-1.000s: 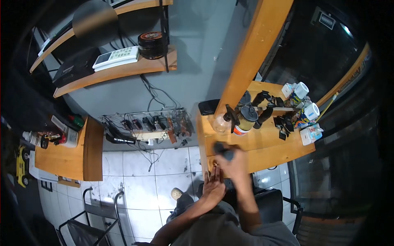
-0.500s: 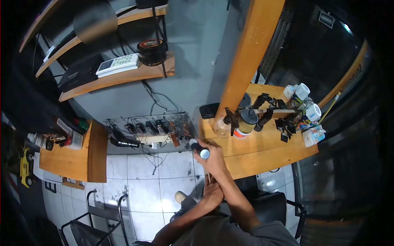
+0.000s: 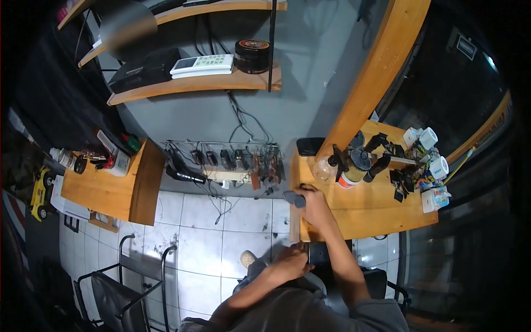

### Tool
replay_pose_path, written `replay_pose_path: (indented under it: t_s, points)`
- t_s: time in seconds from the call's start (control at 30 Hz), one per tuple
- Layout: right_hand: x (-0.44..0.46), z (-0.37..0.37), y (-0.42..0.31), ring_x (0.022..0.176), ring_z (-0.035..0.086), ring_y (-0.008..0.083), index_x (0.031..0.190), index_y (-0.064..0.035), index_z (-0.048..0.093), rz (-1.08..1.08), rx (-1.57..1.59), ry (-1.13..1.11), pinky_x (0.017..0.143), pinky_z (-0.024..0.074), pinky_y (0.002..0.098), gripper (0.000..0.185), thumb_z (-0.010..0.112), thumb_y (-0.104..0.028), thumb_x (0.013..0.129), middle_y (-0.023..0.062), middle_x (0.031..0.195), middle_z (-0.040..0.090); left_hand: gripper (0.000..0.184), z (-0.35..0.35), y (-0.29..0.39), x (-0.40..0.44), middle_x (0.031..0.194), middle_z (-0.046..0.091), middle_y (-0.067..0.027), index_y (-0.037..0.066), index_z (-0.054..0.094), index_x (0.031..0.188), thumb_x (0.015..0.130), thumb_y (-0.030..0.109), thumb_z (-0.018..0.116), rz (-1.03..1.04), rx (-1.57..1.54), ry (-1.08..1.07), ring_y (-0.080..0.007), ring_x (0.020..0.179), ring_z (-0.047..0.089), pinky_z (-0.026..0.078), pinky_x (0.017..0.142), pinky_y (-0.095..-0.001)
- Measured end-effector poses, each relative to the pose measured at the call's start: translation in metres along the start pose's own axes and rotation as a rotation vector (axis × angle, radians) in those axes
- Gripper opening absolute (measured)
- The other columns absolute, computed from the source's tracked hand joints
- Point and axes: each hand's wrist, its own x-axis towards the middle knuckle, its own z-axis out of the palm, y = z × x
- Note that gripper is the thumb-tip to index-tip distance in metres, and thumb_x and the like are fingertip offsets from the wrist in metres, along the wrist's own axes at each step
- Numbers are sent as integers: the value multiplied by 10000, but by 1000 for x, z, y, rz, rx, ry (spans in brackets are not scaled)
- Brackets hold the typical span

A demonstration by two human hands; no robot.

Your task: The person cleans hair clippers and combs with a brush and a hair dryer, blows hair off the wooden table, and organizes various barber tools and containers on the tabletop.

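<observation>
My right hand [image 3: 315,208] is closed around a dark, short cylindrical object [image 3: 294,198] near the left edge of the wooden table [image 3: 365,213]; its exact kind is unclear. Lower down, my left hand [image 3: 291,261] is at the table's front edge, fingers curled beside a dark opening or surface [image 3: 321,254]. What those fingers hold, if anything, is hidden. On the table nearest my right hand stand a clear round bottle [image 3: 324,169] with a dark spray top and a lidded jar [image 3: 348,178] with an orange-and-white label.
Hair clippers [image 3: 227,159] and a hair dryer [image 3: 185,172] hang from a wall rack among cables. A wooden cabinet [image 3: 113,191] and a black chair [image 3: 119,293] are on the left. A wooden post [image 3: 381,66] rises from the table. Above, a shelf [image 3: 221,84] holds a white device [image 3: 202,65].
My right hand has moved right over the table's edge and turned the dark cylinder. My left hand has shifted slightly right. The view has swung left, so the scene sits further right.
</observation>
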Motion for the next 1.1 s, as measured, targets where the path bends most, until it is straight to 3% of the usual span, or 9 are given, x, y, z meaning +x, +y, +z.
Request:
replay_pose_path:
  t_s: [0.07,0.27,0.37,0.47,0.6,0.67,0.73,1.0,1.1]
  points:
    - [-30,-11,-7,992,645,392,1082,6,696,21,52,-49,881,519,414,428,804,-95,681,208,1089,669,536,-24,7,-20,1215,586,-294,-101,568,1165,932,381,604,-69,-163,-23,-421,1178,551,424,1024,-444]
    - [-129,-67,-2,1063,654,331,1145,-73,706,128,163,-234,923,499,369,450,787,-83,703,176,1128,686,528,-46,-13,-32,1261,570,-303,-96,536,1244,941,333,600,-69,-131,198,-422,1201,540,440,1025,-445]
    - [-166,-106,3,912,685,271,1067,-29,722,348,90,-51,832,522,345,499,734,95,584,160,1028,704,534,-25,-26,-16,1306,538,-313,-103,511,1281,916,263,643,91,-57,433,-432,1213,530,428,1049,-431]
    - [-173,-118,1,961,675,356,1049,19,695,475,-240,352,836,517,371,351,721,2,699,185,1020,696,540,-20,-16,3,1341,509,-316,-107,496,1303,907,224,651,164,-100,492,-430,1248,505,414,1067,-429]
    - [-142,-72,12,867,693,230,1068,54,676,509,404,756,745,561,376,333,780,-108,797,146,963,707,513,-15,6,28,1387,457,-327,-87,431,1372,926,117,583,191,-159,689,-458,1293,453,407,1072,-445]
    - [-105,-69,-22,635,666,136,1125,31,666,701,973,618,530,560,230,351,775,-143,840,94,875,690,491,-11,12,47,1363,450,-363,-118,419,1360,935,88,554,165,-174,758,-486,1301,428,368,1098,-481]
    - [-95,-30,24,596,647,132,1130,73,643,609,1168,490,548,567,256,372,770,-129,844,88,816,684,496,-6,16,66,1377,440,-362,-118,421,1362,944,112,557,120,-77,841,-506,1298,417,354,1103,-497]
    - [-207,-125,158,593,645,162,1104,74,592,782,663,1146,488,557,285,354,762,-79,834,136,846,663,601,38,35,133,1407,448,-306,-96,443,1361,913,258,630,150,207,609,-504,1352,338,265,1121,-561]
    - [-274,-179,196,659,654,194,987,107,644,877,-217,1332,457,552,287,274,770,-61,811,142,877,639,601,48,59,154,1416,438,-308,-96,452,1355,903,255,637,202,263,554,-503,1357,334,270,1118,-570]
